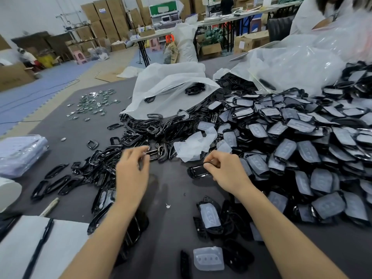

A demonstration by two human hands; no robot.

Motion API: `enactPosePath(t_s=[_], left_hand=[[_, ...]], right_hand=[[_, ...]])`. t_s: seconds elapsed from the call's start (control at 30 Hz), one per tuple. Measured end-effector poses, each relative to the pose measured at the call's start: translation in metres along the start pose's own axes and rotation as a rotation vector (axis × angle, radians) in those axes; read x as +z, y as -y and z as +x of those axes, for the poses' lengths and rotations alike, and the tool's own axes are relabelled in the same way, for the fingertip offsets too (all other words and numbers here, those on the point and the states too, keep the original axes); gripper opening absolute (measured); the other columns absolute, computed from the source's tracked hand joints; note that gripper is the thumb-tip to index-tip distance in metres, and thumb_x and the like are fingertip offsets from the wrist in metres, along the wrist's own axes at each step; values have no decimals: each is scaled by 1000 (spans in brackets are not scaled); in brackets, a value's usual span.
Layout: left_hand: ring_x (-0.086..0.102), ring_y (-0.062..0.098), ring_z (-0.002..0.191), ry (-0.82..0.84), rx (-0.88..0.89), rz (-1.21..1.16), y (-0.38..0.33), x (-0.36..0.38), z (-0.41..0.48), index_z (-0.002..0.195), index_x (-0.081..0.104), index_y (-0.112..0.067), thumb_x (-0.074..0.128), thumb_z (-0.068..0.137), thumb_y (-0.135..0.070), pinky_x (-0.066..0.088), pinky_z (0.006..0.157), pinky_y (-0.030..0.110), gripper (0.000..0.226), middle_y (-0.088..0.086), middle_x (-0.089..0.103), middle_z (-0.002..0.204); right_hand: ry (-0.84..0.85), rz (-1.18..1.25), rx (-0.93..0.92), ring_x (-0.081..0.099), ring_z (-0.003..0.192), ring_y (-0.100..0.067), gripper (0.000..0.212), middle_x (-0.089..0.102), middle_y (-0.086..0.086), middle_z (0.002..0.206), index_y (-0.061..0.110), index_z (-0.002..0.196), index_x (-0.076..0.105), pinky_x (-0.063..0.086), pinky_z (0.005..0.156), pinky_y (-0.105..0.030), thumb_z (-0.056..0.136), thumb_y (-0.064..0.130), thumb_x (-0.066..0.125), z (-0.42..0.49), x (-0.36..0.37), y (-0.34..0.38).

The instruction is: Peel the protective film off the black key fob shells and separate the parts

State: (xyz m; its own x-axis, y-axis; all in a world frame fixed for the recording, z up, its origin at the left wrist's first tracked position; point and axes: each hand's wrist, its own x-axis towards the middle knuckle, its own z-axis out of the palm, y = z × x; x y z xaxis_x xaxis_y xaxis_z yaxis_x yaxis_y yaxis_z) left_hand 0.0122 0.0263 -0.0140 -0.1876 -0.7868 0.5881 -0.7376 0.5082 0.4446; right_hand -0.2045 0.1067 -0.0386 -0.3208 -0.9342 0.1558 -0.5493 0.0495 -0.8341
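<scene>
A glossy black key fob shell, oblong with rounded corners, is pinched at its upper edge between thumb and forefinger of the right hand, the other fingers being curled. The shell is held low at the dark grey, matte table. The left hand is seen with fingers curled and thumb and forefinger drawn close; whether anything is pinched there cannot be told through the blur.

Just beyond the gap between the hands, a crumpled pile of peeled film, milky and translucent, is laid. To the right of the right hand a large heap of covered shells is spread, each black shell faced with frosted film moulded with round dimples. Beyond and left of the left hand, shiny black frames, open loops of rounded-rectangle shape, are scattered in a tangle.

Near the right forearm a loose film piece with a row of dimples is lying flat. Farther beyond the hands a white plastic bag is slumped open, and left of it small silvery metal pieces are strewn. Beside the left forearm a black pen is laid on white paper.
</scene>
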Motion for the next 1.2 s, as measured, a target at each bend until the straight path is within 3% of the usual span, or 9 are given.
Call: enactPosePath(t_s=[0.13,0.27,0.6,0.73,0.8,0.87,1.0,1.1,1.2], left_hand=[[55,30,111,243,-193,211,24,-23,19,103,72,-11,70,87,-26,37,95,30,23,17,62,117],[51,34,118,589,-268,433,31,-16,5,124,62,-8,65,89,-41,39,97,37,48,17,59,124],[50,34,99,441,-115,327,37,-12,7,94,67,-7,67,89,-15,31,75,31,10,11,55,98],[57,37,96,277,-87,204,32,-22,16,114,64,-12,65,89,-8,44,84,41,25,14,60,99],[58,35,100,263,-61,182,22,-30,20,131,57,-15,62,91,-6,43,93,42,41,16,62,108],[56,34,106,282,12,217,8,-37,19,129,59,-13,60,92,-4,38,94,37,39,16,63,112],[52,26,120,618,212,221,-35,-55,-15,111,68,-18,69,87,-23,32,104,30,24,6,56,130],[37,22,132,913,358,213,-58,-60,-68,119,62,-26,63,86,-51,26,109,27,42,3,37,150],[11,15,142,1007,433,294,-60,-61,-105,129,50,-26,46,82,-71,13,116,29,65,5,7,162]], right_hand=[[18,-21,6,56,60,-12,5,58,3,69,15,87,65,50,65,-27,91,15,61,0,0,1],[34,-53,-5,54,60,-10,5,57,3,68,15,87,65,47,64,-23,90,15,61,1,1,1],[45,-67,-16,50,63,0,4,56,10,72,17,88,65,37,60,-12,90,15,62,1,1,0],[52,-65,-16,51,63,-1,4,58,7,73,17,89,65,41,64,-17,91,15,62,1,0,0],[53,-66,-9,52,63,-5,4,61,2,77,18,88,64,46,67,-22,91,16,62,1,-1,2],[50,-68,-8,54,63,-9,4,63,-1,79,17,87,64,50,70,-27,91,16,62,1,-2,3],[37,-77,-23,54,63,-12,4,66,-5,82,15,87,65,52,75,-33,90,15,62,0,-3,4],[36,-84,-22,55,64,-14,3,67,-6,85,15,88,65,53,75,-33,89,15,62,0,-3,6],[34,-92,-31,55,65,-13,3,66,-4,83,15,88,66,52,76,-33,89,15,63,-1,-4,6]])
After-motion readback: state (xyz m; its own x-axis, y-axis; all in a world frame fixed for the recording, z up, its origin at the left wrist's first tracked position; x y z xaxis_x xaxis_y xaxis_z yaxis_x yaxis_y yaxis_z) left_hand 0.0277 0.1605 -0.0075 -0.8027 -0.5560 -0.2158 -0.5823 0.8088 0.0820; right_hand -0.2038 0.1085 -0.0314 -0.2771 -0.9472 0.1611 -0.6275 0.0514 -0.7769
